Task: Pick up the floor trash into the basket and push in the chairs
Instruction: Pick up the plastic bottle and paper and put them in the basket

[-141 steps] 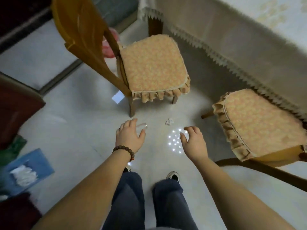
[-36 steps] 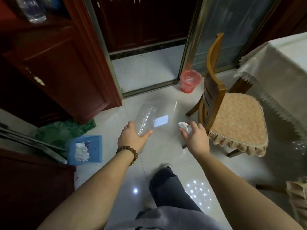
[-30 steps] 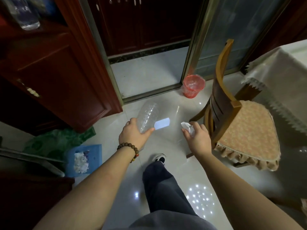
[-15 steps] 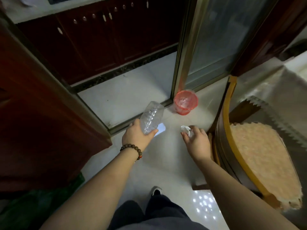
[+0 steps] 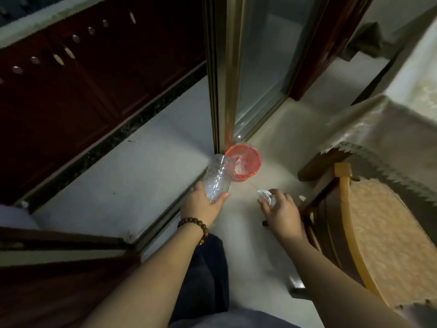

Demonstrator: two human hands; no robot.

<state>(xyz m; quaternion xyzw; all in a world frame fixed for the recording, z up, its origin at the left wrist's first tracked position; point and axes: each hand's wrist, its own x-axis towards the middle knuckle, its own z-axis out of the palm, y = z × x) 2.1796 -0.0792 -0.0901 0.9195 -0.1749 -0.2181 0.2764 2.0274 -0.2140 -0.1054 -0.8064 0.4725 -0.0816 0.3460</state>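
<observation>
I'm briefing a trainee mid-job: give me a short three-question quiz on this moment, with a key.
1. True or false: the left hand holds the clear plastic bottle.
2. What does the right hand have in its grip? A) a crumpled white wad B) a spoon C) nothing
3. Fill in: the red basket stands on the floor beside the sliding door's ____ frame.

Key: 1 true; 2 A, the crumpled white wad; 3 metal.
</observation>
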